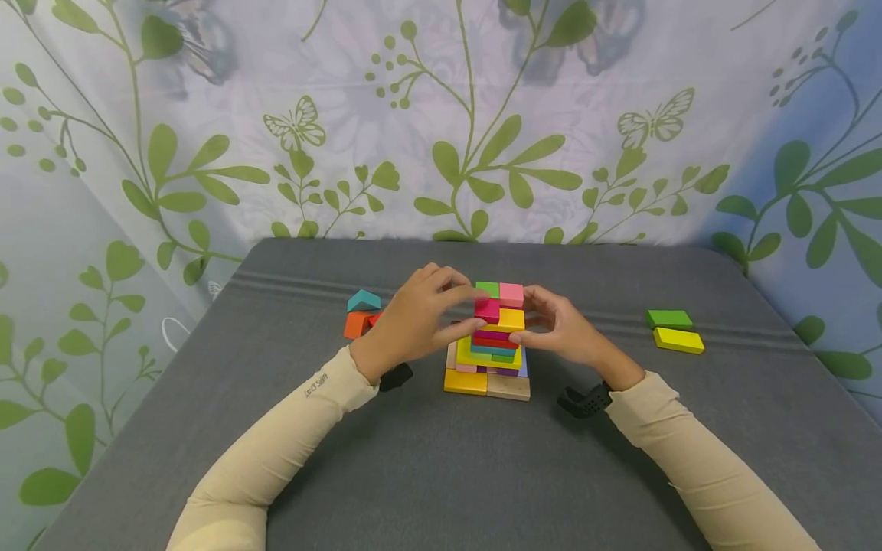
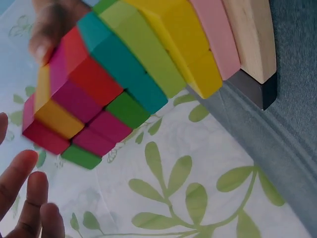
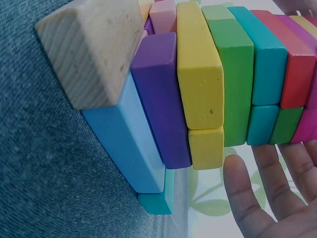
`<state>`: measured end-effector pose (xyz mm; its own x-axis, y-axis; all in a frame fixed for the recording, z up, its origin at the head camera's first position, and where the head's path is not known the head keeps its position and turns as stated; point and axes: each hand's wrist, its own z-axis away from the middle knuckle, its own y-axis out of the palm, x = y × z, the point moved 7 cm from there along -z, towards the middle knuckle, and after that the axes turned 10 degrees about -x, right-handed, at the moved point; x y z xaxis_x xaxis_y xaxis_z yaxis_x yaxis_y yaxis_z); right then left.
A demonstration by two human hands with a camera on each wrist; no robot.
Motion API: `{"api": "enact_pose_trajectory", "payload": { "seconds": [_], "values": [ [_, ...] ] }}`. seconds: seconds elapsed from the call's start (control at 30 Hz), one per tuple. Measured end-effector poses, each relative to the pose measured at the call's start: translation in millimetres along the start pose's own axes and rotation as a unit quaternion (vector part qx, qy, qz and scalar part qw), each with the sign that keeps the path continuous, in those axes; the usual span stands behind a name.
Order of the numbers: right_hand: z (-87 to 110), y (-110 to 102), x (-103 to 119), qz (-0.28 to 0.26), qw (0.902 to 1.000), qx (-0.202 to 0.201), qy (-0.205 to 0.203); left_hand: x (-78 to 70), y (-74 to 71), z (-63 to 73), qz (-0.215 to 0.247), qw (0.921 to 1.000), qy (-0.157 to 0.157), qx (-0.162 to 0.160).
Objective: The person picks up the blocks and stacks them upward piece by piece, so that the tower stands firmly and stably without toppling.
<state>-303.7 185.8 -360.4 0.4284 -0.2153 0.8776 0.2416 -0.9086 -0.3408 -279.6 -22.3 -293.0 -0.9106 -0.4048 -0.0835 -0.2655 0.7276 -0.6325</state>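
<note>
A tower of coloured wooden blocks (image 1: 494, 357) stands mid-table, with yellow and bare-wood blocks lying along its front base. A magenta block (image 1: 487, 311) sits high at its front left. Behind it are a green block (image 1: 487, 289) and a pink block (image 1: 511, 295). At the tower's upper left, my left hand (image 1: 420, 314) has its index finger close to the magenta block; the left wrist view shows its other fingers (image 2: 34, 198) apart from the tower. My right hand (image 1: 565, 329) cups the right side, thumb against the front. Some right fingertips are hidden behind the tower (image 3: 270, 158).
Left of the tower, partly behind my left hand, lie a teal triangular block (image 1: 364, 300), an orange block (image 1: 356, 324) and a red one. Farther right are a flat green block (image 1: 669, 319) and a yellow block (image 1: 678, 340). A patterned curtain (image 1: 386, 122) hangs behind the grey table.
</note>
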Motion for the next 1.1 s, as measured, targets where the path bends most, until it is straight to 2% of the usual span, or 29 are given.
{"api": "enact_pose_trajectory", "payload": {
  "seconds": [0.1, 0.2, 0.27, 0.33, 0.4, 0.5, 0.6, 0.67, 0.77, 0.87, 0.97, 1.03, 1.1],
  "values": [
    [-0.4, 0, 0, 0.003, 1.0, -0.001, 0.004, 9.8, -7.6, 5.7, 0.069, 0.9963, -0.044, 0.024],
    [-0.8, 1, 1, 0.008, 0.9999, -0.003, 0.008, 24.7, -13.2, 19.0, 0.132, 0.9826, -0.104, 0.079],
    [-0.7, 1, 1, 0.011, 0.9999, -0.003, 0.009, 36.1, -13.9, 32.2, 0.162, 0.9673, -0.148, 0.126],
    [-0.2, 0, 2, 0.013, 0.9998, -0.004, 0.011, 47.3, -14.3, 47.7, 0.184, 0.9473, -0.193, 0.178],
    [0.3, 0, 2, 0.015, 0.9998, -0.005, 0.012, 56.3, -15.6, 62.8, 0.195, 0.9304, -0.219, 0.22],
    [0.6, -1, 2, 0.02, 0.9997, -0.006, 0.012, 68.1, -20.8, 84.3, 0.177, 0.9129, -0.251, 0.269],
    [0.2, -1, 1, 0.021, 0.9997, -0.007, 0.011, 78.2, -27.6, 103.8, 0.115, 0.9034, -0.279, 0.304],
    [0.0, -1, 1, 0.02, 0.9997, -0.007, 0.011, 82.8, -31.2, 115.0, 0.062, 0.8934, -0.301, 0.328],
    [-0.1, 0, 1, 0.018, 0.9997, -0.007, 0.013, 84.0, -32.5, 124.4, 0.008, 0.8813, -0.315, 0.353],
    [0.1, -1, 2, 0.019, 0.9997, -0.009, 0.016, 80.7, -30.0, 125.1, -0.007, 0.8793, -0.316, 0.357],
    [0.3, 0, 2, 0.024, 0.9995, -0.01, 0.017, 75.6, -25.1, 121.5, -0.002, 0.8815, -0.309, 0.357],
    [0.2, 0, 2, 0.025, 0.9995, -0.01, 0.017, 70.5, -22.1, 116.3, 0.011, 0.887, -0.295, 0.355],
    [-0.2, 0, 2, 0.024, 0.9995, -0.009, 0.016, 64.5, -19.7, 108.7, 0.026, 0.8974, -0.274, 0.345]
  ]
}}
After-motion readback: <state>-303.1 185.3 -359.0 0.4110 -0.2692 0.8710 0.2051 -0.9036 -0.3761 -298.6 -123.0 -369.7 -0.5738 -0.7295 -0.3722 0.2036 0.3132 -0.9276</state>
